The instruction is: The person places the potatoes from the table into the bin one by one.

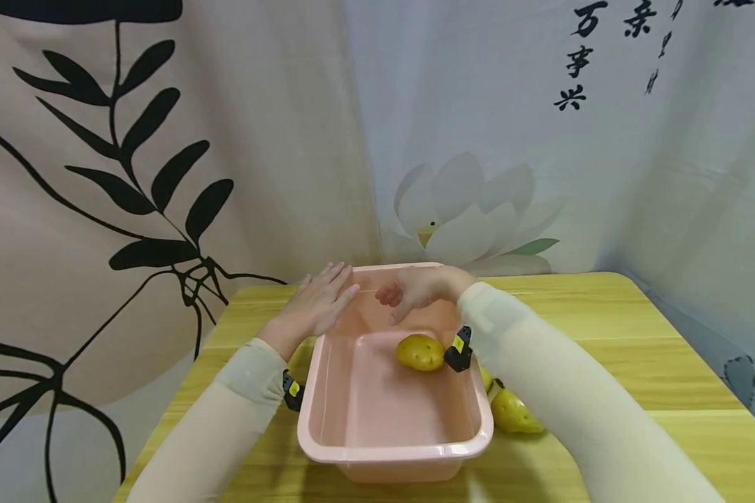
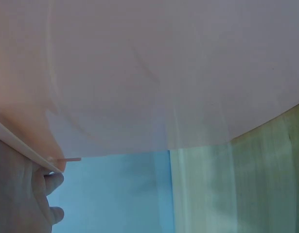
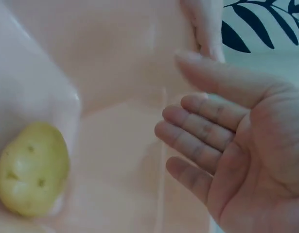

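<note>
Over the pink basin (image 1: 384,409), my right grip (image 1: 421,287) hangs with its fingers relaxed and holding nothing, while my left grip (image 1: 314,304) rests, fingers almost straight, on the rim (image 1: 310,419). One potato (image 1: 420,352) lies inside, and yellow pieces (image 1: 514,412) lie on the bench (image 1: 579,328), just beside at my right. I judge the step is loading; next calls for reaching rightward for another piece.

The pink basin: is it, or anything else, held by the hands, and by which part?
Nothing appears held: the left hand rests, fingers straight, on the left rim of the pink basin; the right hand is empty above it.
</note>
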Demonstrator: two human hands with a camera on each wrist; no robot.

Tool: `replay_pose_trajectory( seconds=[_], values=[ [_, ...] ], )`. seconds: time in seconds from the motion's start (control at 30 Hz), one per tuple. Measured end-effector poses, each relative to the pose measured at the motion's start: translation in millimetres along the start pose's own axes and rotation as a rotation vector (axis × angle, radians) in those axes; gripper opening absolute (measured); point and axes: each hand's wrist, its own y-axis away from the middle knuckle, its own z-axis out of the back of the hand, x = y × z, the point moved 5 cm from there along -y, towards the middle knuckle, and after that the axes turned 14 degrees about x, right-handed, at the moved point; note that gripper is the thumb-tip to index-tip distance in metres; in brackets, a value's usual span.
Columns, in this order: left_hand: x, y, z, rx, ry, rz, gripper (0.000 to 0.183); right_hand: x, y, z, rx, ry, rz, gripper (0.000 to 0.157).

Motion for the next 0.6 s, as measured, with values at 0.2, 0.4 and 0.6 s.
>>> replay_pose_trajectory(
  seconds=[0.2, 0.4, 0.6],
  values=[
    [0.7, -0.2, 0.0, 0.002, -0.002, 0.0, 0.065, 14.0, 23.9, 11.0, -0.019, 0.051, 0.041, 0.062],
    [-0.4, 0.3, 1.2, 0.003, -0.01, -0.007, 0.071, 17.0, 46.5, 15.8, -0.052, 0.077, 0.066, 0.064],
    [-2.3, 0.1, 1.0, 0.005, -0.011, -0.015, 0.072, 16.4, 66.8, 13.3, -0.075, 0.117, 0.09, 0.065]
  ],
)
